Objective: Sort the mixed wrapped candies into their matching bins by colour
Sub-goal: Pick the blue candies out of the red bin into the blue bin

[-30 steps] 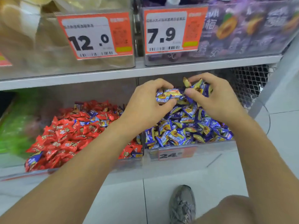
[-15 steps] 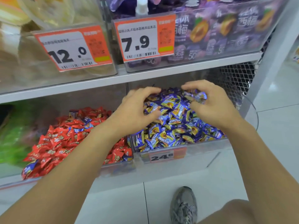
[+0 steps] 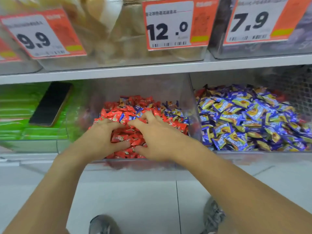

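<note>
shelf (image 3: 152, 68): lower tier carries the clear bins; price tags 9.9, 12.0, 7.9 above.
blue bin (image 3: 253, 152): at 3 o'clock, full of blue candies (image 3: 244, 119); both hands were in it 0.5 s ago, now gone.
red bin (image 3: 192, 102): centre, both hands now in it; red candies (image 3: 125, 132) w/ blue strays (image 3: 173, 112) at 1 o'clock of the hands.
phone (image 3: 50, 103): 9 o'clock, on green packs.
left hand (image 3: 103, 139): fingers curled into the red heap; can't tell if grasping.
right hand (image 3: 157, 139): same, clawed on the heap, grasp unclear.
meaning: prob. blue drop done, next stray hunt starting.
</note>
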Tool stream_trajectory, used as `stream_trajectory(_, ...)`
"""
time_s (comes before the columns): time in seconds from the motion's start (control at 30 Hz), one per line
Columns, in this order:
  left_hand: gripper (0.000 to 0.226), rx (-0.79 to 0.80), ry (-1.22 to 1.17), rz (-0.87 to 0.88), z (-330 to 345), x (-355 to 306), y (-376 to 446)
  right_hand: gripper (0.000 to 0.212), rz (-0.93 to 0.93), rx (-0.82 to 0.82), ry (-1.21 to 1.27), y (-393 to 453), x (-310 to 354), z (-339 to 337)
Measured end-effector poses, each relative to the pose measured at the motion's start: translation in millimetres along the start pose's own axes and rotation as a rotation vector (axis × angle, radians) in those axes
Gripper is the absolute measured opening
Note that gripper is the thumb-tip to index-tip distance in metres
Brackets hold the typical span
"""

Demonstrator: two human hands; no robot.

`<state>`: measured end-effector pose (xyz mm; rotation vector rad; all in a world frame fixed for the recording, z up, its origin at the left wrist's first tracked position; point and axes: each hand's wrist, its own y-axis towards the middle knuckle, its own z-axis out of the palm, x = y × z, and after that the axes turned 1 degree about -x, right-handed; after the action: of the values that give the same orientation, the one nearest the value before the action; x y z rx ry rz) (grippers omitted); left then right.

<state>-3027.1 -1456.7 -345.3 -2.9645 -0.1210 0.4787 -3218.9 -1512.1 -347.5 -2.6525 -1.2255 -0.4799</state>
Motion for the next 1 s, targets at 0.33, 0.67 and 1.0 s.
stream_trajectory(0.33, 0.030, -0.202, -0.249, -0.056, -10, 42, -9, 0.045, -0.009, 0.185, 0.115, 52, -9, 5)
stream_trajectory(0.67, 0.024, -0.194, -0.509, -0.111, -21, 48, -14, 0.017, 0.045, 0.121, 0.171, 43, -27, -25)
stream_trajectory(1.0, 0.039, 0.018, -0.430, -0.125, -45, 58, -25, 0.044, -0.115, -0.071, 0.232, 49, 21, 7)
